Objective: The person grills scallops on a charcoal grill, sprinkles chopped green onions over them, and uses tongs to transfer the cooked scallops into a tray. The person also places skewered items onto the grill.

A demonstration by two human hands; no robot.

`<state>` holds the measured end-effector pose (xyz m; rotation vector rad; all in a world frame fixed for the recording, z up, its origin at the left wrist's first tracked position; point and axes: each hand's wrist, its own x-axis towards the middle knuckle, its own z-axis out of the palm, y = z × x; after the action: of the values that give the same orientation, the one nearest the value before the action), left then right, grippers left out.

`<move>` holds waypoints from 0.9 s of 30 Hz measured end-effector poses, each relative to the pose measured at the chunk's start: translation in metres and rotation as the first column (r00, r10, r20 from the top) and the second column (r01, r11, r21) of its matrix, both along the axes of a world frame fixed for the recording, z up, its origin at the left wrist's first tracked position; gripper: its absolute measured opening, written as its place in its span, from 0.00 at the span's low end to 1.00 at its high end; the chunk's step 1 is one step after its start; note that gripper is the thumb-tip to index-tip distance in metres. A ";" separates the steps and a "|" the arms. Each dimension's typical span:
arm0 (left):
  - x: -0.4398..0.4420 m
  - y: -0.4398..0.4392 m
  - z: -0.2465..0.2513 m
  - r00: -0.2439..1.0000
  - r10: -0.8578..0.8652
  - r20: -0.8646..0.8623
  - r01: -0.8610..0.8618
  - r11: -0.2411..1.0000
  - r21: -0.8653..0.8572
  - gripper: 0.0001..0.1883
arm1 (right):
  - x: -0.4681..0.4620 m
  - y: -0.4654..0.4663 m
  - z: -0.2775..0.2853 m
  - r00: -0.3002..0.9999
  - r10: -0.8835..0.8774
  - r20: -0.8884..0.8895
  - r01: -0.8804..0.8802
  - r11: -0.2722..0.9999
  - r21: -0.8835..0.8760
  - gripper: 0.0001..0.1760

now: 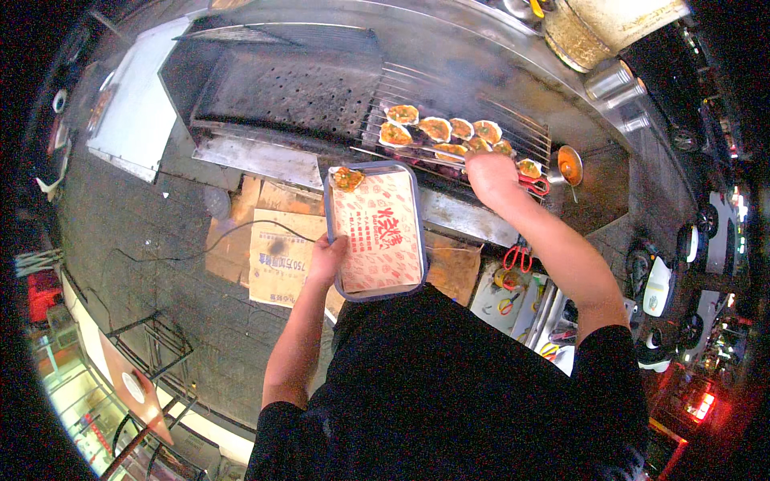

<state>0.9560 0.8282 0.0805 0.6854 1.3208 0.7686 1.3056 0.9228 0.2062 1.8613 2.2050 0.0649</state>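
Observation:
My left hand (pixel 328 260) grips the left edge of a rimmed metal tray (pixel 420 240). Printed paper (pixel 379 264) lines the tray. One topped oyster in its shell (pixel 347 179) sits in its far left corner. Over the grill's front edge, my right hand (pixel 490 174) is closed around a slim metal utensil (pixel 442 153), apparently tongs, whose tip reaches among the oysters. Several oysters with orange topping (pixel 435 128) rest on the wire grill grate (pixel 409 78). Red loop handles (pixel 534 184) show beside my right wrist; whether they belong to the held utensil, I cannot tell.
Left of the grate lies a perforated dark grill plate (pixel 289 96). A sauce bowl with a spoon (pixel 569 165) stands at the right. Red-handled scissors (pixel 517 257) hang below the front ledge (pixel 469 215). Flattened cardboard (pixel 283 252) and a cable (pixel 210 246) lie on the ground.

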 end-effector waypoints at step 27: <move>-0.019 0.014 0.015 0.981 -0.037 -0.189 0.030 0.999 -0.039 0.11 | 0.029 -0.020 -0.003 0.990 -0.143 0.020 0.144 0.987 -0.072 0.09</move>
<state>0.9375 0.8419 0.0952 0.7653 1.4890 0.6630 1.3342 0.9024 0.2027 1.9656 2.0288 -0.0288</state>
